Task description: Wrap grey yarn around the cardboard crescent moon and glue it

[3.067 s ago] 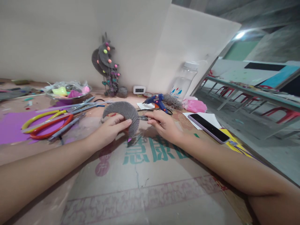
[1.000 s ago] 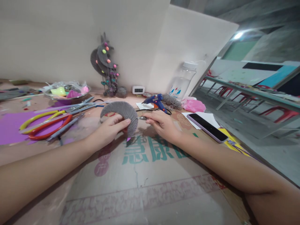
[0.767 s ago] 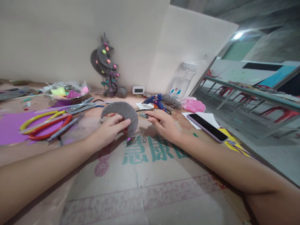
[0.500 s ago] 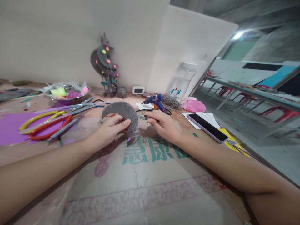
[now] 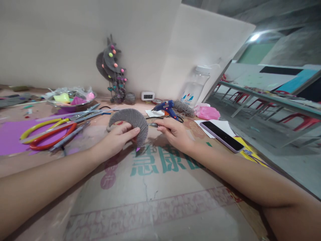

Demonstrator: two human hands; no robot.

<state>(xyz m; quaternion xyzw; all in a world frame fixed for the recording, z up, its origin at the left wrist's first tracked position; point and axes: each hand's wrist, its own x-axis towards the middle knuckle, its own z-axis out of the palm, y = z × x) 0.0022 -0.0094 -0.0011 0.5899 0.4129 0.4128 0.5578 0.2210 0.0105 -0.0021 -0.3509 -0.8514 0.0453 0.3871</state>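
Here we are, over the broad, pale printed cardboard sheet [image 5: 125, 207], and the grey yarn-wrapped crescent [image 5: 136, 120] is locked in my left hand [image 5: 119, 134]. Just right of it, my right hand [image 5: 174, 132] pinches a small grey object [image 5: 152, 125], too blurred to name. Below pokes a purple pointed tip [image 5: 138, 149]. I'd call this step working the crescent's outer edge; the next move wants a steady left hold and a light, precise right.

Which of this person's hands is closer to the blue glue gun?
The right. The right hand is just on the near side of the blue glue gun; the left hand, holding the gray crescent, is farther off, to its left.
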